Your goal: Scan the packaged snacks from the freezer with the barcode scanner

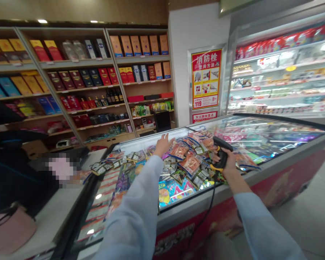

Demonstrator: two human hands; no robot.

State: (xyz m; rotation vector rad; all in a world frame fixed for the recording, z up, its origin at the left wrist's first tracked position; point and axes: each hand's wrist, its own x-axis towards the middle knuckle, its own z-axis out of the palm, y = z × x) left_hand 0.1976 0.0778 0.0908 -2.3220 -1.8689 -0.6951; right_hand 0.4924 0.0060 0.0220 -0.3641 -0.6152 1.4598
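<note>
My right hand [229,162] is wrapped round a black and yellow handheld scanner [221,153], whose cable hangs down over the freezer's front. My left hand [163,145] reaches over the glass top with its fingers apart, holding nothing, just left of the heap of small packets. Orange-red food packets [191,163] lie piled on the glass between and below my hands. Another packet [245,159] rests to the right of the scanner. More small silvery packets [100,168] lie at the left end of the glass.
The chest freezer [276,159] stretches to the right. A pink bag [12,229] stands on the counter [56,209] at left. Shelves of boxes [86,77] line the back wall, beside a red poster [206,80] and a lit refrigerated display [284,77].
</note>
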